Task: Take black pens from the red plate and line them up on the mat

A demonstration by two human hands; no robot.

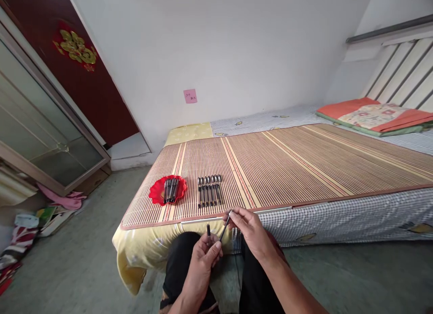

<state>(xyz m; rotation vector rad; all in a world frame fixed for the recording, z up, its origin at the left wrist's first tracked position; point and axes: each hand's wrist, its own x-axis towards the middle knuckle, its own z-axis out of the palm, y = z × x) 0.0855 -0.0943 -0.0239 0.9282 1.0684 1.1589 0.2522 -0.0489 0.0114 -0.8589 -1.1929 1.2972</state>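
My left hand [203, 255] is closed around a short dark pen part [209, 229] that sticks up from the fist. My right hand [250, 230] pinches a thin pen body [226, 226], which slants down toward the left hand. Both hands hover over my knees, just in front of the bed's near edge. On the striped bamboo mat [287, 165] lies a neat row of several dark pens [209, 191]. Left of that row a red scalloped plate [158, 194] holds several more pens [170, 190].
The mat covers a bed with a yellow sheet [142, 251] and checked cover [338, 223]. A folded orange and floral quilt [375, 115] lies at the far right. A glass cabinet [40, 124] and scattered clothes [64, 201] stand on the floor at left.
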